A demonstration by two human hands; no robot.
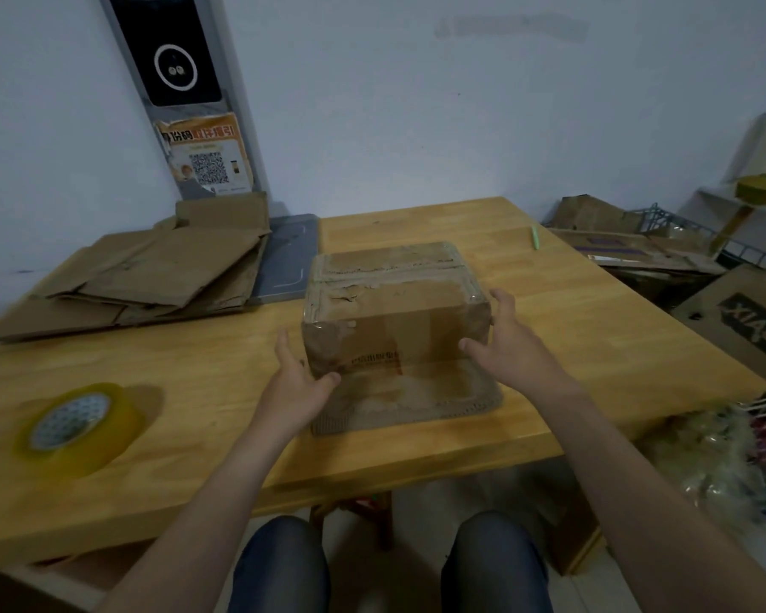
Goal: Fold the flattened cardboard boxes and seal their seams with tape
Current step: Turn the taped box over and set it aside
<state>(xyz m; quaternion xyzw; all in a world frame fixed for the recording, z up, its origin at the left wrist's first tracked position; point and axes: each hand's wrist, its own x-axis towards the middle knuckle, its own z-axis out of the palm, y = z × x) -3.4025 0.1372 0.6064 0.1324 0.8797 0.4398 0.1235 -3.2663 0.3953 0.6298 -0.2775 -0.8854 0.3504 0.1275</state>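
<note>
Head view, box point(394, 320) on table point(593, 329), left hand point(299, 382) and right hand point(500, 342) spread-fingered, touching its opposite sides.

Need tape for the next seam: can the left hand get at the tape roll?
Probably yes: the tape roll lies left of the left hand, with only bare tabletop between them.

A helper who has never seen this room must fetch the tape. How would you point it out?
Start at the wooden table. On its near left part, left of the box, lies the tape roll. It is the only round, yellowish thing there; the cardboard stack behind is flat and brown.
</note>
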